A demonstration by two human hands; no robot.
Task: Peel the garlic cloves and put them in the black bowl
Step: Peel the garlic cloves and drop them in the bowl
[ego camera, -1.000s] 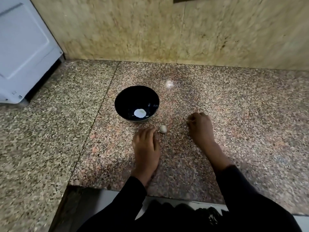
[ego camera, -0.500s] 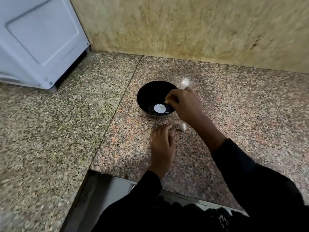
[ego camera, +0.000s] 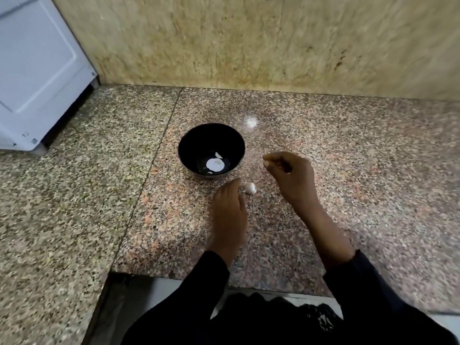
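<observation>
The bowl (ego camera: 211, 149) stands on the granite bench (ego camera: 348, 158), near its middle, and serves as the landmark here. Inside it, on the bottom, lies a small pale piece (ego camera: 218, 155) that looks like a peeled clove, beside a round white glare from the light above. Just in front of the bowl and a little to its right, an unpeeled clove (ego camera: 250, 188) rests on the bench, close enough that a short lift would carry it over the rim once skinned. The left hand (ego camera: 229, 215) lies flat in front of the bowl, fingers relaxed and straight, its fingertips just beside that clove, probably to steady or gather it for peeling. The right hand (ego camera: 291, 175) hovers to the right of the bowl, above the bench, with thumb and forefinger drawn together as if pinching; whether a scrap of skin sits between them cannot be told, as the spot is blurred. At the far left of the bowl a white appliance (ego camera: 37, 70) stands against the wall.
</observation>
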